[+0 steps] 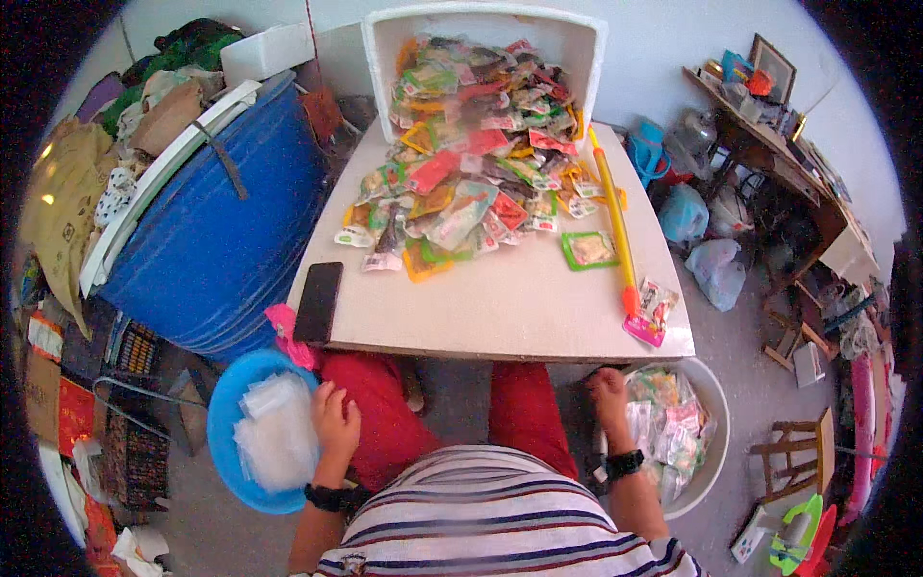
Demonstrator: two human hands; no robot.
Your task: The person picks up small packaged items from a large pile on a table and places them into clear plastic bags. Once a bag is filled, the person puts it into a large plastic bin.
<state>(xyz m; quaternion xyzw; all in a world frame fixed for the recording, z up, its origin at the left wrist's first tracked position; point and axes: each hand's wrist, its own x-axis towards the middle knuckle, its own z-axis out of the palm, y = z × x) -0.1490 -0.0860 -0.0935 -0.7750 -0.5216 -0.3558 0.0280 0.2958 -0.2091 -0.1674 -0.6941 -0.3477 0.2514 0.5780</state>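
My left hand is beside the right rim of a blue plastic basin that holds a stack of clear plastic bags; no object shows in it. My right hand hangs below the table edge, beside a white basin of filled packets; its fingers are partly dark and hard to make out. On the white table lies a heap of small colourful food packets, spilling from a tipped foam box. A green-edged packet and a pink-and-white packet lie apart from it.
A black smartphone lies at the table's left edge, near a pink cloth or bag. A yellow tube with orange ends lies along the right side. A large blue barrel stands left; plastic bags and a wooden stool are right.
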